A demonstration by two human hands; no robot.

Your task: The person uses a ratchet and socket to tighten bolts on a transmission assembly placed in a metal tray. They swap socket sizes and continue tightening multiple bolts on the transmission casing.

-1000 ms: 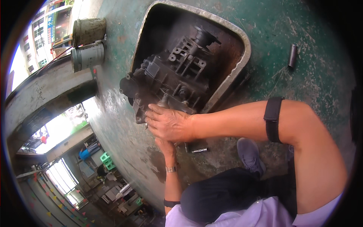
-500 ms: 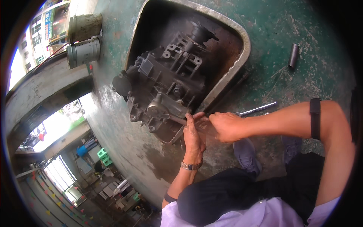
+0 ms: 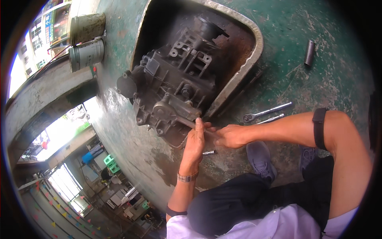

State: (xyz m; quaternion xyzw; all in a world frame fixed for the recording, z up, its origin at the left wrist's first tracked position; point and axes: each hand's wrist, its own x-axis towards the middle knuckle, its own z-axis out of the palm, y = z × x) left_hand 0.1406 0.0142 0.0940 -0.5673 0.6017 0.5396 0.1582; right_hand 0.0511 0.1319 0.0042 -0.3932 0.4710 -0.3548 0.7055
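Observation:
A dark, greasy gearbox (image 3: 175,75) lies in a metal tray (image 3: 234,81). A long-handled tool with a big round head, which looks like a large ratchet wrench (image 3: 164,110), rests its head against the near end of the gearbox. My left hand (image 3: 195,139) is closed round its handle, thumb up along it. Beside it, my right hand (image 3: 230,136) is closed on the outer end of the same handle. Fingers of both hands partly hide the handle.
On the green floor right of the tray lie a small ratchet wrench (image 3: 270,111), a metal extension bar (image 3: 271,118) and a tube-shaped socket (image 3: 309,53). A short socket piece (image 3: 209,152) lies by my left hand. Two buckets (image 3: 86,55) stand at the upper left.
My right hand has moved left and down, closer to my left hand on the handle. The small ratchet wrench and the short socket piece now show more fully.

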